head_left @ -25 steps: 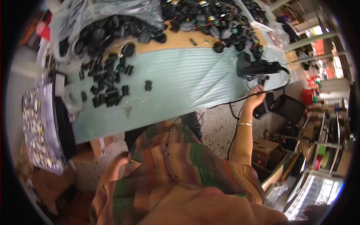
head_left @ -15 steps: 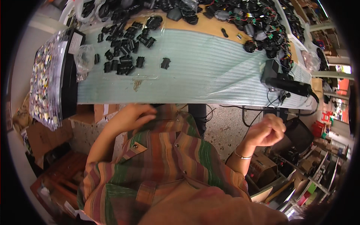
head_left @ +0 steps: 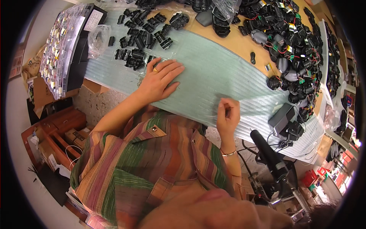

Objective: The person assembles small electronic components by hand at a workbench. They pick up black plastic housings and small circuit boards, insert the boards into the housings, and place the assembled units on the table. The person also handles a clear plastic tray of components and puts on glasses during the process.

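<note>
My left hand is over the table mat, palm down, with its fingers stretched out and a ring on one finger. Its fingertips reach a small black plastic part, which they partly cover. Beyond them lies a loose group of similar black plastic parts. Above the mat, near the table's front edge, my right hand is closed, fingers curled toward the thumb. Whether anything is in it cannot be made out. Right of that hand, a black cylindrical tool with a cord hangs beyond the table's front edge.
A stack of clear trays with small parts stands at the left, beside a clear plastic bag. Black housings with wires and green boards crowd the far right. A dark grey box sits at the right edge.
The view has turned. Both hands have moved from in front of the table to over it, the left toward the black parts. The black tool has gone from the table's right end to hanging beyond the edge.
</note>
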The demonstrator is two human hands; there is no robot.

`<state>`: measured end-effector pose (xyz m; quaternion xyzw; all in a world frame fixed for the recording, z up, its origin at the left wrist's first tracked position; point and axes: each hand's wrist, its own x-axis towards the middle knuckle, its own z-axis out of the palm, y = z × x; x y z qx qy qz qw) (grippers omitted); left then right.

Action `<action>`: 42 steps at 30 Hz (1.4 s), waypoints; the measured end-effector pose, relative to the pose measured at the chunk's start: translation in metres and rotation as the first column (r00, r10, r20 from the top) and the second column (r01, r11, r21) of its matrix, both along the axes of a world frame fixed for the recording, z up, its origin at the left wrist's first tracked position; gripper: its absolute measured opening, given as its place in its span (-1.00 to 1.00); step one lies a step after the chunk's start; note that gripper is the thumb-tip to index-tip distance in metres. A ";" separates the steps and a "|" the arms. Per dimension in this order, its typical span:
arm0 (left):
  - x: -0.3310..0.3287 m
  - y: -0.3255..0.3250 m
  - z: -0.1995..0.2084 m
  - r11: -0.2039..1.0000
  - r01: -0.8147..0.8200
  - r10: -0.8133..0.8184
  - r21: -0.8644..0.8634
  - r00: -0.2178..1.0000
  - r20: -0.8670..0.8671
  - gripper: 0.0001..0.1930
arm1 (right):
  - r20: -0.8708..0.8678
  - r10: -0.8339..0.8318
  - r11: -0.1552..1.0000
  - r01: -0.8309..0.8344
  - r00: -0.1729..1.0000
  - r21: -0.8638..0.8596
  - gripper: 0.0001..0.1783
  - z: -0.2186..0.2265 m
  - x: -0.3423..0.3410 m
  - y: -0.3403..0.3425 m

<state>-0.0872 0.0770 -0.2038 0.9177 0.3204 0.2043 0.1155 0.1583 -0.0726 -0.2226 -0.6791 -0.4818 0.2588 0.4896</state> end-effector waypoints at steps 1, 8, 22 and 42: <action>0.000 0.000 0.000 1.000 -0.018 0.018 -0.005 1.000 -0.017 -0.47 | 0.064 0.040 0.999 -0.040 0.997 -0.002 -0.82 0.004 -0.003 -0.001; -0.001 0.000 -0.012 0.998 -0.068 0.068 -0.011 0.988 0.137 -0.39 | 0.168 0.047 0.998 -0.041 0.985 -0.043 -0.81 0.004 -0.001 0.008; 0.007 0.010 -0.004 0.980 0.027 -0.093 0.196 0.938 0.334 -0.37 | -0.353 0.248 0.967 -0.255 0.902 0.027 -0.54 0.021 -0.067 0.091; -0.415 0.065 0.084 0.298 -0.830 0.746 -0.471 -0.105 0.657 -0.34 | 0.621 0.511 0.754 -0.656 0.594 0.006 -0.79 0.047 -0.109 0.190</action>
